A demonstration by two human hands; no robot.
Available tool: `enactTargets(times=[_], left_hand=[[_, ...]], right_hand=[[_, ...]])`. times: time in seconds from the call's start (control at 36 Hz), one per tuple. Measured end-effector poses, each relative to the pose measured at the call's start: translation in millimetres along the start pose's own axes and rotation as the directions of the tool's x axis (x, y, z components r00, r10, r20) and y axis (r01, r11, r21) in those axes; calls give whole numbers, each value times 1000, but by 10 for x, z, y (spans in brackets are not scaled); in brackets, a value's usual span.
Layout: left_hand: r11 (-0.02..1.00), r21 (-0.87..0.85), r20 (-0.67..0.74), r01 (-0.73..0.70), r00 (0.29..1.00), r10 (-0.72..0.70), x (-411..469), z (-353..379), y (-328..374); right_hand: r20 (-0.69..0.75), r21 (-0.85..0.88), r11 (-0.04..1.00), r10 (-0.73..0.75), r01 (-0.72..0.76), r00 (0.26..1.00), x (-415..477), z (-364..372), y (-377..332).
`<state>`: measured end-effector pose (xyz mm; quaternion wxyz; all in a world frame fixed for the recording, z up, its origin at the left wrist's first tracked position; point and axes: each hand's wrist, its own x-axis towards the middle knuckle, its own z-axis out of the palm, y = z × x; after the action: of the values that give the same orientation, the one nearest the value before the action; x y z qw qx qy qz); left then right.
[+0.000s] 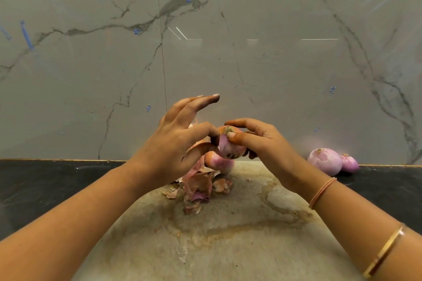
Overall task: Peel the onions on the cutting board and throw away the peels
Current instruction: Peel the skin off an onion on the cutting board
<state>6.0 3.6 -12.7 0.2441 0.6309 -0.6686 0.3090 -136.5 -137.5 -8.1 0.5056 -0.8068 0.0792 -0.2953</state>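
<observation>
Board [228, 246]: stained and pale, lying below both wrists, nearer than the fingers.
Peels [198, 186]: loose heap on the board, under and just nearer than the left fingers.
Second onion [222, 163]: resting on the board directly beneath the fingertips, partly hidden by them.
Held onion [230, 146]: lifted above the board between the two hands, root end up.
Right hand [267, 141]: fingers curled round the held onion, thumb laid by its root.
Left hand [173, 143]: thumb and forefinger pinching the held onion's left side; other fingers spread straight.
Peeled onions [325, 161]: two, touching, on the black counter [45, 180], well right of the right fingers, against the marble wall [274, 64].
</observation>
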Motion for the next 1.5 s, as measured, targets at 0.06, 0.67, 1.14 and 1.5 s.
enactTargets(times=[0.06,0.67,1.14,1.5], left_hand=[[1000,2,6,2,1000,-2,1,0,-5],[994,-25,75,102,992,-100,-54,-21,21],[992,-125,3,35,999,-35,-2,-60,96],[981,-190,35,35,999,-29,-4,-66,155]], right_hand=[[-15,12,1000,3,-3,1000,6,10,-10],[-30,278,958,86,-74,996,13,-78,31],[200,150,988,5,-35,980,-11,-104,59],[202,103,994,20,-42,979,5,-99,68]])
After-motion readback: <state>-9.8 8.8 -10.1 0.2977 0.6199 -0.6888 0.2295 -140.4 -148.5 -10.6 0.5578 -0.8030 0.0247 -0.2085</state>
